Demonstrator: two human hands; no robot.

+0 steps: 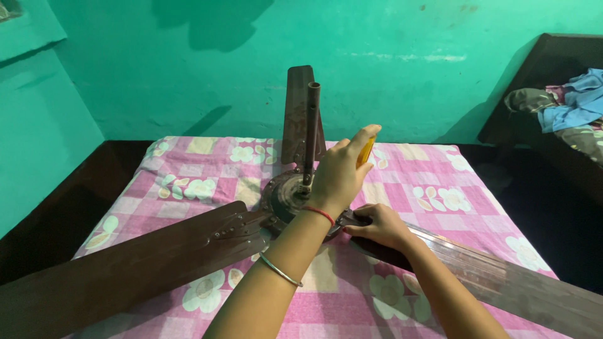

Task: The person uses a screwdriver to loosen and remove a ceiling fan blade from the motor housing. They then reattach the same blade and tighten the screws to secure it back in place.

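Your forearms fill the bottom of the view, crossing over the pink checked floral bedsheet [433, 188] on the bed. Your left hand [339, 172], with a red thread and a thin bangle at the wrist, is clenched around a yellow-handled tool [366, 150], probably a screwdriver; its tip is hidden behind the hand, so you cannot tell what it meets. Your right hand [377, 225] lies flat with fingers pressed on the root of the right fan blade [502, 282], just beside the motor, grasping nothing.

Between both hands sits the brown ceiling fan motor [282, 198], lying on the sheet with its downrod [311, 132] standing upright. All three blades appear joined to it: the left blade [125, 270] with its bracket screws showing, the right one, and the far blade [295, 113] pointing at the green wall [188, 75]. Judging by this, the work at the hub is at an early or middle stage; no loose screws or removed parts are visible.

No packages, labels or signs show anywhere. At the right edge, crumpled clothes [571, 107] lie on a dark piece of furniture.
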